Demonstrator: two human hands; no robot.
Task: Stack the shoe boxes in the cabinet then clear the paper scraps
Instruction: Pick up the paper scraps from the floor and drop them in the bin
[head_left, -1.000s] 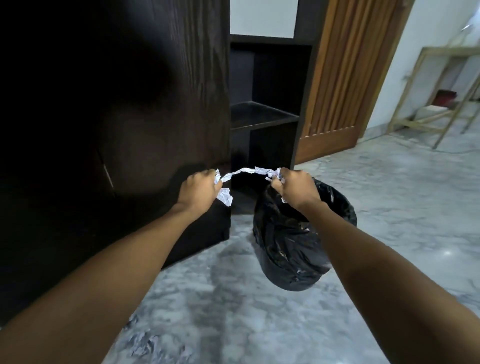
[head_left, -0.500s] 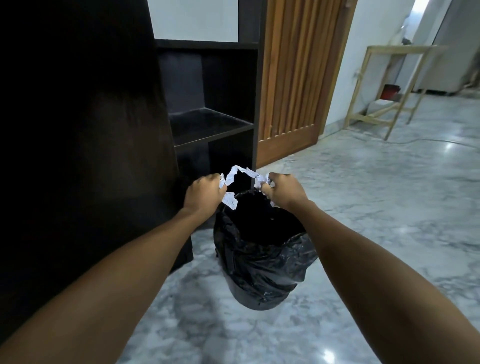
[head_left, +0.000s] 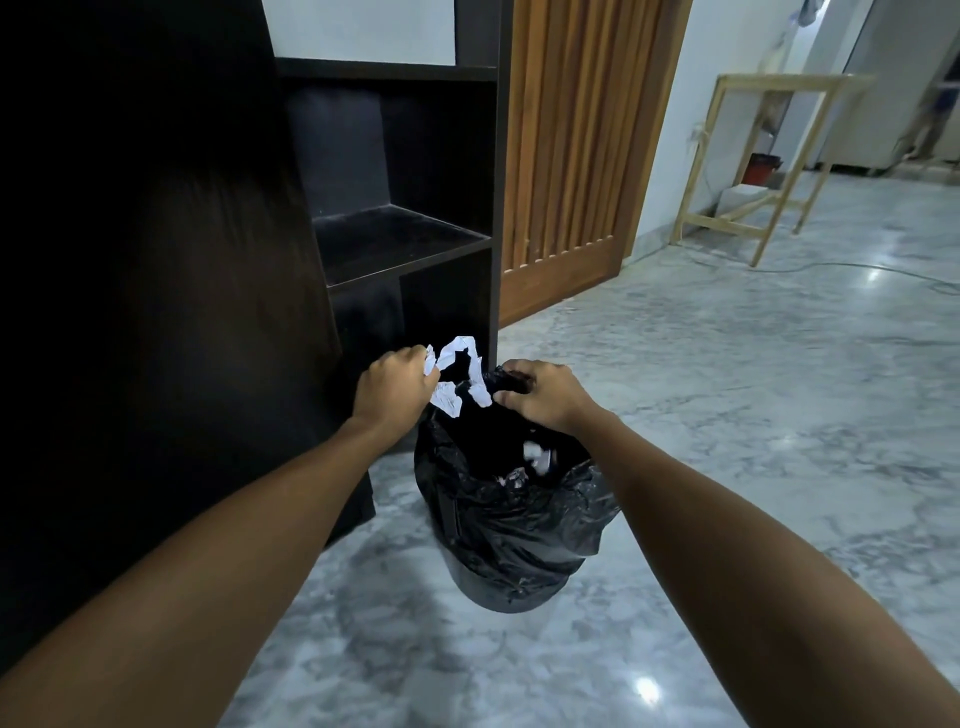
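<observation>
Now both hands sit right over the mouth of the bin (head_left: 511, 540), black liner and all, whereas a second ago they were up beside the cabinet with the bin off to the right of them. The paper strip (head_left: 460, 382) was stretched taut between the two fists then; half a second ago it had gone slack into a loop, and here it hangs crumpled, bunched just above the bin's far rim. The left hand (head_left: 395, 387) is clamped on one end of the paper, fingers curled tight. The right hand (head_left: 545, 395) is closed too, thumb and fingers pinched, but whether it grips the paper's other end or the liner edge cannot be told; the two overlap there. White scraps (head_left: 537, 457) already lie inside the bin, below the right hand. The cabinet (head_left: 405, 244), just behind the bin, shows dark bare shelves in the part visible; no shoe boxes in frame, so the stacking step cannot be checked from here. Judging by position, the clearing step is near its end for this piece: the paper is over the bin and only needs letting go. A loose end could drape over the bin's rim.
</observation>
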